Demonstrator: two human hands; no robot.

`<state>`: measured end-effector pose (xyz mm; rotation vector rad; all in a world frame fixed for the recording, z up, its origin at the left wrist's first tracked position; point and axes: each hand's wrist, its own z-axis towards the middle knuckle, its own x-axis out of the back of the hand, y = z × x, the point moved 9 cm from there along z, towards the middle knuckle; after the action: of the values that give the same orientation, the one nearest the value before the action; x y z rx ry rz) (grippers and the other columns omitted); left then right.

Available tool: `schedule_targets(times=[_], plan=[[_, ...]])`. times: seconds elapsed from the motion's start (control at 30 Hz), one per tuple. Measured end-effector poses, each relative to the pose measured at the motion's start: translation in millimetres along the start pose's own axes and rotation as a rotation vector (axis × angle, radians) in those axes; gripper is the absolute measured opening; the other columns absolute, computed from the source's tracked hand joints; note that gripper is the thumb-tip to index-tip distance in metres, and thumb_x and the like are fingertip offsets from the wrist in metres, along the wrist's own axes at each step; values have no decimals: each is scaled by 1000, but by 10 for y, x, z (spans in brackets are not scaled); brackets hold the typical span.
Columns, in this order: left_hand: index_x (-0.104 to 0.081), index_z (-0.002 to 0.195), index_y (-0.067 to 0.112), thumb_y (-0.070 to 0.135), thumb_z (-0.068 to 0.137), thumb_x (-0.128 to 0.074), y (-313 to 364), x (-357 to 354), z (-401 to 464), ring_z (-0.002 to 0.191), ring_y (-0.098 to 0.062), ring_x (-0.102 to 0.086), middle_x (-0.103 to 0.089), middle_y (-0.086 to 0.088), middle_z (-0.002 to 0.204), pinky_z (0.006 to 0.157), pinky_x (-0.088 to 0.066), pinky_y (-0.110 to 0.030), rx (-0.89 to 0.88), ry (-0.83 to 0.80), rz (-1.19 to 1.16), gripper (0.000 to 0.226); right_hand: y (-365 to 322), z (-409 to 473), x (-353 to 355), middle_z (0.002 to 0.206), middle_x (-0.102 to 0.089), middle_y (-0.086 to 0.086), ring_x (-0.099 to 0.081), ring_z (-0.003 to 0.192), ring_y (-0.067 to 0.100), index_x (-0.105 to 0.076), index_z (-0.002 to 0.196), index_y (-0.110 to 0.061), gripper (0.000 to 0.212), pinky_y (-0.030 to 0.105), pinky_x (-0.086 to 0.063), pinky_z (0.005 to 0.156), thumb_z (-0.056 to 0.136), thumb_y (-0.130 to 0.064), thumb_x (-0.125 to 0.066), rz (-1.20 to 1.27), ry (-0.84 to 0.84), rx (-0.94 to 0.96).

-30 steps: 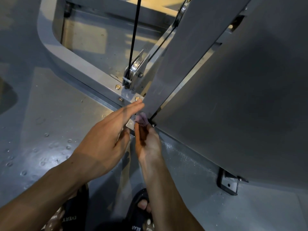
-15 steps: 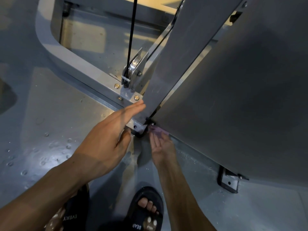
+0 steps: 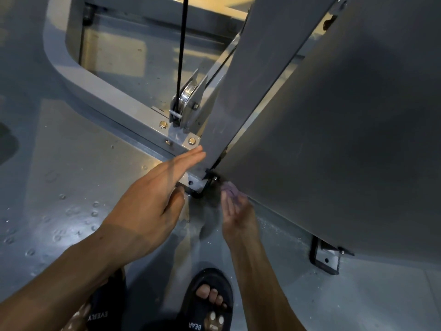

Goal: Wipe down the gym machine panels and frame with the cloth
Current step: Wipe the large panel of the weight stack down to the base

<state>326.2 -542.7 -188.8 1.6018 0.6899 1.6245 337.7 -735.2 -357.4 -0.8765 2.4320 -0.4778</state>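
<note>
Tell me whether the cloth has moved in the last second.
Yes. The cloth in the right hand has gone right, from the upright's foot by the bolted plate to under the big panel's bottom edge.

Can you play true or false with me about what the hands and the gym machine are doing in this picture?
1. The right hand holds a purple cloth at the bottom edge of the big grey panel. True.
2. The left hand grips the black cable. False: its straight fingers rest by the frame, below the cable.
3. The cable runs down to a metal pulley. True.
4. The person is barefoot. False: black sandals are on the feet.
5. The floor has water drops on it. True.
</note>
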Motion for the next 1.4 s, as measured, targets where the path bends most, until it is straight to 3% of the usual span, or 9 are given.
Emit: schedule_targets(times=[0.1, 0.23, 0.5, 0.6, 0.67, 0.77, 1.0, 1.17, 1.4], plan=[[-35, 158, 34, -3, 98, -54, 14, -33, -6, 147, 8, -30, -36, 21, 162, 117, -21, -7, -7, -7, -4, 74, -29, -9, 4, 102, -76, 14, -74, 91, 21, -69, 107, -1, 18, 25, -62, 78, 105, -6, -51, 43, 12, 20], [-36, 159, 30, -3, 98, -53, 150, -178, -49, 149, 5, -30, -36, 19, 162, 119, -21, -11, -46, -59, -17, 71, 138, 37, -242, 84, -76, 12, -72, 81, 23, -65, 92, -6, 21, 35, -59, 85, 106, -7, -49, -10, -18, -20], [-35, 158, 35, -2, 97, -53, 188, -176, -147, 148, 9, -27, -32, 25, 162, 120, -20, -10, -27, -64, -16, 74, -720, -24, 580, 105, -70, 15, -73, 77, 19, -67, 111, -1, 20, 25, -62, 63, 105, -7, -48, 32, 24, 151], [-34, 158, 38, 0, 98, -53, 191, -178, -196, 147, 12, -25, -31, 28, 162, 119, -18, -8, -14, -65, 1, 74, -916, -66, 924, 106, -71, 13, -76, 80, 18, -65, 116, -4, 19, 28, -63, 68, 106, -12, -52, 95, 106, 254], [-34, 158, 39, -1, 98, -54, 191, -197, -229, 148, 11, -26, -31, 29, 162, 122, -22, -16, -9, -67, 5, 75, -806, -39, 805, 101, -65, 14, -68, 83, 21, -59, 116, -6, 17, 28, -62, 77, 101, -3, -51, 159, 26, 224], [-34, 158, 39, 0, 99, -54, 218, -234, -275, 148, 10, -26, -32, 27, 162, 122, -21, -13, -16, -69, 10, 74, -605, -57, 419, 94, -71, 17, -71, 79, 21, -65, 108, 2, 18, 25, -59, 71, 99, 0, -48, -8, 1, 186], [-34, 159, 35, 0, 100, -49, 200, -158, -373, 148, 9, -27, -32, 25, 163, 119, -17, -8, -49, -54, 15, 70, -1118, -612, 445, 84, -68, 17, -72, 74, 23, -55, 88, -8, 15, 37, -65, 75, 100, -2, -61, -180, 59, 606], [-35, 158, 35, -2, 98, -55, 207, -196, -354, 147, 13, -26, -33, 25, 162, 116, -16, -4, -29, -62, 4, 74, -804, -279, 307, 97, -74, 28, -74, 84, 29, -69, 104, 13, 22, 30, -62, 72, 103, 1, -52, -287, 51, 450], [-34, 158, 39, 0, 97, -54, 201, -191, -364, 146, 15, -25, -31, 30, 161, 115, -15, -2, -29, -62, 7, 75, -744, -334, 270, 100, -73, 30, -75, 91, 36, -65, 103, 15, 18, 32, -64, 75, 100, 5, -50, -247, 63, 376]])
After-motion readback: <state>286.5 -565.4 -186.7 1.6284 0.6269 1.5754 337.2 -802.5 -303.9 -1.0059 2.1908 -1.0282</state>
